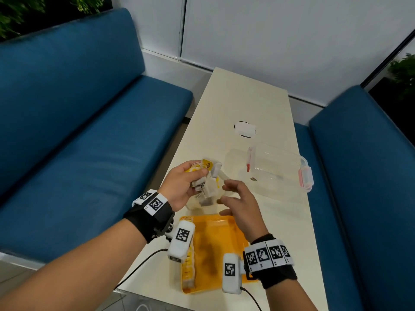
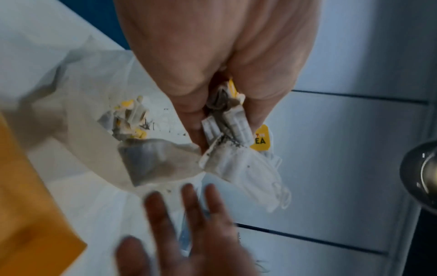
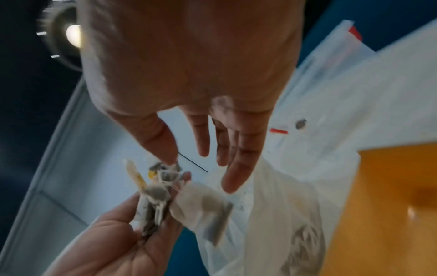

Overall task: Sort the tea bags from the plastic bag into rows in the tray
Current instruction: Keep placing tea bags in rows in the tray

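Head view is showing the left hand (image 1: pixel 182 184) raised above the table (image 1: pixel 235 104), its grip curling tight around a clump of tea bags (image 1: pixel 205 179) with a yellow tag (image 1: pixel 207 164) sticking up past the knuckles. Just beside it the right hand (image 1: pixel 241 204) is hovering with fingers (image 1: pixel 229 184) spread and relaxed, its grip holding nothing. Under both hands the plastic bag (image 1: pixel 197 202) is lying crumpled on the table, touching the far edge of the orange tray (image 1: pixel 229 223); more tea bags are sitting inside it, seen from the left wrist as a small heap (image 2: pixel 127 119). Along the tray's left wall a row of tea bags (image 1: pixel 188 269) is standing, partly hidden by the wrist camera. Left wrist view is showing the thumb and fingers pinching the clump (image 2: pixel 227 123), one bag (image 2: pixel 160 160) hanging out toward the tray side and strings trailing below, while the right fingertips (image 2: pixel 189 190) are reaching up from beneath without clearly touching. Right wrist view is showing the open palm (image 3: pixel 189 56) above the left hand (image 3: pixel 113 250), with a dangling bag (image 3: pixel 203 209) blurred. Farther along the table a clear lidded box (image 1: pixel 276 169) with pink latches is sitting near the right-hand edge, well apart from the tray.
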`<state>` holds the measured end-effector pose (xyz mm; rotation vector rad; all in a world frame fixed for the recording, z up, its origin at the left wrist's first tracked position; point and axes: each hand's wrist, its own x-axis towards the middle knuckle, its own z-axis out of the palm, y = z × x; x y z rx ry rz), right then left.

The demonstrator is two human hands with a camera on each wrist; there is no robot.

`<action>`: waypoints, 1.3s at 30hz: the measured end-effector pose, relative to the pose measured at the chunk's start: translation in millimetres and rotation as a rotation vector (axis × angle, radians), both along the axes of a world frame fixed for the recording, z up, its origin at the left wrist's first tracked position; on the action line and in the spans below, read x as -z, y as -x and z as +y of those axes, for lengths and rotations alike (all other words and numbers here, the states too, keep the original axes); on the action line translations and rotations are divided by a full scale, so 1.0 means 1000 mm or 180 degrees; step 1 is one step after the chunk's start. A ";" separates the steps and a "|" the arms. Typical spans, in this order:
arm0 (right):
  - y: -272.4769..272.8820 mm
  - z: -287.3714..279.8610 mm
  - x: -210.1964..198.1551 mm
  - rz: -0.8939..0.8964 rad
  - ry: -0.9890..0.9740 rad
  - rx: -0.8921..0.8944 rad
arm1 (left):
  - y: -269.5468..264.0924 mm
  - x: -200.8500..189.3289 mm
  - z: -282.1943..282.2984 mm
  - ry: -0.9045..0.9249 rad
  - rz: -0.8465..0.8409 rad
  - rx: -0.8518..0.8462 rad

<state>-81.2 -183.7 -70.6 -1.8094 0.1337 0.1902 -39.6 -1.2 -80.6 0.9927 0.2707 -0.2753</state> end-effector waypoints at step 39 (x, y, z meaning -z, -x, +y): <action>0.016 0.042 0.023 -0.0037 0.1441 -0.0183 | 0.046 0.068 0.017 0.1461 0.0927 -0.0719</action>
